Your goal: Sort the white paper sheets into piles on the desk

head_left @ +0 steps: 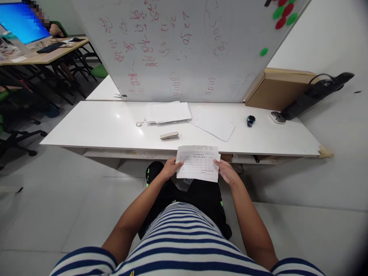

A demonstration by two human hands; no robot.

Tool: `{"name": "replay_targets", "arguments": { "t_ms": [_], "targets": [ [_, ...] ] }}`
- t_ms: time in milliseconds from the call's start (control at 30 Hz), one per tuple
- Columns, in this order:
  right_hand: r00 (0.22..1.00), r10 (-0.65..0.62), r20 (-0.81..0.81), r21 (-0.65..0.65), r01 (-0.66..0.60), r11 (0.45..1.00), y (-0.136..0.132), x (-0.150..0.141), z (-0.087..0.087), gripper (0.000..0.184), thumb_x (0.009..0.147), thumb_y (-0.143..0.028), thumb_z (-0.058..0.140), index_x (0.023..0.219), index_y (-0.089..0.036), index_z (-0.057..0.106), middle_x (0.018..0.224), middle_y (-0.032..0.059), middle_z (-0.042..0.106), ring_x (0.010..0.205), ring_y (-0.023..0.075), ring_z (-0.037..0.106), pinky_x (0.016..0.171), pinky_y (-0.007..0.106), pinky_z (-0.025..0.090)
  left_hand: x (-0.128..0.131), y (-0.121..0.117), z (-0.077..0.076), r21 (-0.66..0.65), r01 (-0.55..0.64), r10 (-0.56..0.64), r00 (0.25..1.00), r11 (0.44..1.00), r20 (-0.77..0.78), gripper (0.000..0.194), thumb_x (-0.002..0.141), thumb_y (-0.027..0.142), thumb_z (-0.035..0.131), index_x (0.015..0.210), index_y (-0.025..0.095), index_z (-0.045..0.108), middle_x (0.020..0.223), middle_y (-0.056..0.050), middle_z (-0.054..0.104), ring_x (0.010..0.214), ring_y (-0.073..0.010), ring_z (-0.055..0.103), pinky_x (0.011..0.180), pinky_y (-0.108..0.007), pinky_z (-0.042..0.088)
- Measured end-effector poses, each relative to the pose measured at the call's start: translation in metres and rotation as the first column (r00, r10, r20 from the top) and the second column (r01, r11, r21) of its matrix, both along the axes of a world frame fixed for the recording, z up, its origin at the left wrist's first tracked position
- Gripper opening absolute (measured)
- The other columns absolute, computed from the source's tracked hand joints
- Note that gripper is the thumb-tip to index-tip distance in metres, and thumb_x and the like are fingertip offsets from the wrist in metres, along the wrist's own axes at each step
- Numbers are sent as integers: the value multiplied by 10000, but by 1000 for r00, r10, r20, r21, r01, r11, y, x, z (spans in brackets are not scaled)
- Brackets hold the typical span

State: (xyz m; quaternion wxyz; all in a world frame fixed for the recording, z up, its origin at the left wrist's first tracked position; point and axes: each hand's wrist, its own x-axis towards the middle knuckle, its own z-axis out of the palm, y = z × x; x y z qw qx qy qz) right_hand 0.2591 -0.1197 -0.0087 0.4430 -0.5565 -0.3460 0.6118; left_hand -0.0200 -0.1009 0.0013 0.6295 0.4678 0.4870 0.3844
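Observation:
Printed paper sheets (197,165) with a table on the top one are held in front of the table's edge, above my lap. My left hand (171,167) pinches their left edge, thumb on top. At the right edge, my right hand (226,171) grips them in the same way. A second sheet's edge sticks out a little on the right. On the white table just beyond lies a stapler (169,136). Farther back are a stack of white papers (167,112) and, to its right, some loose sheets (216,124).
A whiteboard (184,50) with red writing stands along the table's (94,122) back edge. To the right are a dark watch (251,121), a cardboard box (278,90) and a black upright device (313,94). At far left, a person sits near a monitor (24,23).

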Motion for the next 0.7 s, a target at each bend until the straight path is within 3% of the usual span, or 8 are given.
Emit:
{"name": "replay_targets", "arguments": {
  "t_ms": [67,167,333,400,467,567,700],
  "targets": [
    [998,36,-48,16,-36,999,6,4,15,459,674,-440,750,1037,-174,663,1005,106,711,875,261,678,828,437,533,-1,1,6,69,23,-23,1000,997,-5,475,691,472,715,1020,132,673,1048,-113,700,980,-253,640,894,-392,481],
    [993,-118,31,185,110,976,20,2,43,425,628,-414,787,968,-181,682,954,80,722,874,249,670,839,433,521,-3,9,26,142,17,-20,1000,990,21,448,713,467,694,1025,146,679,1047,-100,702,995,-246,632,891,-372,481],
    [943,-308,127,523,201,828,56,-11,80,342,706,-420,724,970,-207,678,953,41,713,939,229,645,844,381,507,-8,44,72,260,-63,75,997,963,-35,482,691,448,718,1062,144,673,1073,-93,697,1028,-248,616,913,-359,469],
    [940,-314,131,564,190,804,67,-19,82,325,716,-428,708,951,-206,675,920,33,711,910,219,644,825,367,508,-11,59,80,304,-63,91,993,951,-78,473,676,441,729,1037,138,687,1074,-92,697,1040,-253,611,925,-359,461],
    [955,-263,140,536,150,831,74,-29,76,338,696,-443,715,918,-193,676,878,38,712,876,220,646,806,369,510,-13,70,81,315,-95,136,985,944,-110,451,667,438,734,998,134,699,1055,-90,703,1023,-257,618,920,-367,461],
    [977,-193,86,481,129,867,80,-44,61,394,654,-454,737,925,-173,679,877,56,720,898,238,647,846,395,498,-17,77,73,293,-105,153,977,950,-147,418,690,430,713,989,139,699,1037,-87,708,1001,-253,628,916,-379,461],
    [979,-199,-38,494,192,848,87,-54,46,403,691,-438,713,999,-182,667,1009,69,712,982,234,637,920,406,463,-17,79,64,325,-90,138,982,941,-127,437,711,417,698,1060,155,672,1111,-87,683,1063,-235,605,960,-369,438]
  ]
}}
